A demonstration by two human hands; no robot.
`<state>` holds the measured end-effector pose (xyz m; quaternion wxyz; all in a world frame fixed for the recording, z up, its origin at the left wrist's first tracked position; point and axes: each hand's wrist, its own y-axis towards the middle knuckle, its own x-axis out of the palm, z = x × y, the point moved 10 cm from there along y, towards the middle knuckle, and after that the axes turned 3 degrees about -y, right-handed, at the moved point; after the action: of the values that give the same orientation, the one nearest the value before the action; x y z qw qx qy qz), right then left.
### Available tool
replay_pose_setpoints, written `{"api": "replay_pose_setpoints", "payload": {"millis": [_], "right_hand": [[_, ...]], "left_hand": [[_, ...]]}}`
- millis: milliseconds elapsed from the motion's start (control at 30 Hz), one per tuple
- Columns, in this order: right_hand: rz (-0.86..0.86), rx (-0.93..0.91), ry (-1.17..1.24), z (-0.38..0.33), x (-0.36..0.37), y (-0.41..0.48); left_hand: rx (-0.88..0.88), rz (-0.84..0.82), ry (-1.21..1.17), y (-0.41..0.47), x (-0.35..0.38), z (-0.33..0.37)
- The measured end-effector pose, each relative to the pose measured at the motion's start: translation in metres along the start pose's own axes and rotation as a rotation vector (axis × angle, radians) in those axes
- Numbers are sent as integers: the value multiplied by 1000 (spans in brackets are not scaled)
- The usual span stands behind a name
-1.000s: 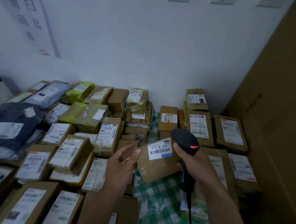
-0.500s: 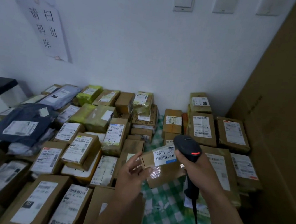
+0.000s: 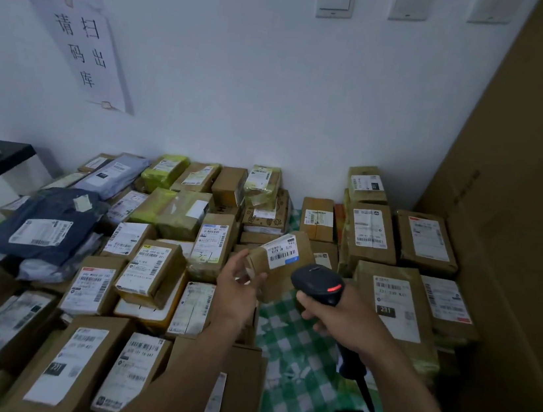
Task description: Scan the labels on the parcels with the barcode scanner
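Seen from a head-worn camera looking down, a person stands over a table crowded with parcels. Just right of the frame's centre, the left hand (image 3: 238, 291) holds a small brown cardboard parcel (image 3: 275, 284) up off the pile. Its fingers are curled round the parcel's left end and pinch it there. The parcel is tilted, with its white shipping label (image 3: 279, 252) facing up and toward the camera. The label carries a black barcode, a few lines of print and a small blue patch at its lower right corner, and it looks flat and unwrinkled. Touching or just beside the parcel's lower right, the right hand (image 3: 342, 315) grips a black handheld barcode scanner (image 3: 317, 282). The fingers are wrapped round the handle; whether one rests on the trigger cannot be told. A red light glows on the scanner's head, and its dark cable trails to the bottom edge. To scan well, the scanner's window likely needs to face the barcode squarely from a little farther back. The left hand should hold the parcel steady and stay clear of the barcode. Below the hands lies a green-and-white checked cloth (image 3: 294, 364). Labelled brown boxes (image 3: 150, 276) and dark and yellow-green mailing bags fill the left and centre of the frame. A tall cardboard sheet (image 3: 522, 204) stands along the right edge.
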<state>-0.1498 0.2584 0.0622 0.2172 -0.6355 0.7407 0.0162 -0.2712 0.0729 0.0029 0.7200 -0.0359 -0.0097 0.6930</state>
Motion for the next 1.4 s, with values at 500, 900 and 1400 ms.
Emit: {"api": "replay_pose_setpoints", "payload": {"millis": [500,900,1400], "right_hand": [[-21,37,-2,11,3,13],[40,87,44,16,-19,51],[15,161,-40,16,-16,152]], "left_hand": [[-49,20,-41,13,6,-12],[-134,14,23,63,3,-23],[-226,155,378,182,39,-44]]}}
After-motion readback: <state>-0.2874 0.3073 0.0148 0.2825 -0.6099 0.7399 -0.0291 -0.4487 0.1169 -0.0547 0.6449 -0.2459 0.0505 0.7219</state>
